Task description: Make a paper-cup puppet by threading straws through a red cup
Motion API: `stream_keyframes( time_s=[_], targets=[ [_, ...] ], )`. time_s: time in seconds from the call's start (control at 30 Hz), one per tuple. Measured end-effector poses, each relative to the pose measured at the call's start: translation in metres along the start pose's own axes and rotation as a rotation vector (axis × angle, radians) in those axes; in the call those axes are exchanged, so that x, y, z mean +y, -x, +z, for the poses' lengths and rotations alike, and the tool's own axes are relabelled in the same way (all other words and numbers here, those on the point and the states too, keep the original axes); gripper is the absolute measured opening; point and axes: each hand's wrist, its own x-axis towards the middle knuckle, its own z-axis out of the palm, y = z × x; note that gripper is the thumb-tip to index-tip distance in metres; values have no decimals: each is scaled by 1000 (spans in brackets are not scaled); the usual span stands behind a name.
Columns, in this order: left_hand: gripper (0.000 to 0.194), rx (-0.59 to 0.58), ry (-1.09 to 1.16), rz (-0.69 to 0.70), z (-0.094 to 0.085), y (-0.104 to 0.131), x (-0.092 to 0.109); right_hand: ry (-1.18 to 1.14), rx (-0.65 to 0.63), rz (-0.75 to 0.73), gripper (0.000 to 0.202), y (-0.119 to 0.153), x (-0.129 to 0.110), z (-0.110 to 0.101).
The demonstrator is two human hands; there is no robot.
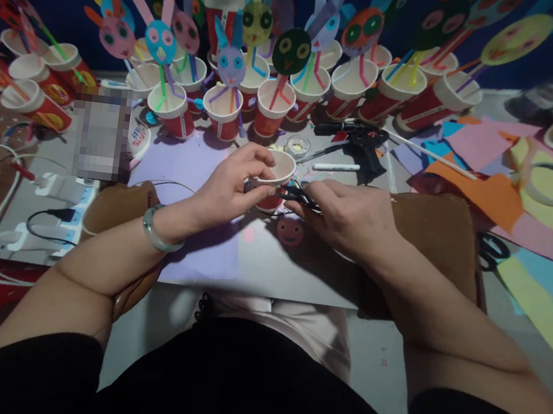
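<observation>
At the middle of the table, my left hand (239, 185) grips a red and white paper cup (282, 167) by its rim and side, thumb in front. My right hand (346, 215) is closed on black scissors (302, 197), whose tips point left against the cup's side. Just below the cup lies a small pink paper face (289, 231). Behind the cup are a roll of tape (297, 146) and a white pen (336, 168). Exactly where the blades meet the cup is hard to see.
Rows of cups with paper rabbit faces (221, 123) stand at the back. A black glue gun (364, 147) lies behind my right hand. Coloured paper (490, 193) covers the right side, a purple sheet (200, 251) the left centre. Power strips (67, 222) with cables sit at left.
</observation>
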Motion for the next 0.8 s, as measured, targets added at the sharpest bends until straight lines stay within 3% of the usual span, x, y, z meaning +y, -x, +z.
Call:
stream_keyframes(
  time_s=[0.27, 0.57, 0.8],
  targets=[
    [24, -27, 66, 13, 0, -1, -2, -186, -40, 37, 52, 1, 8, 1],
    [38, -51, 377, -148, -1, -5, -1, -447, 19, 80, 50, -3, 10, -4],
    [42, 2, 533, -287, 4, -4, 6, -559, 70, 186, 42, -5, 5, 0]
  ],
)
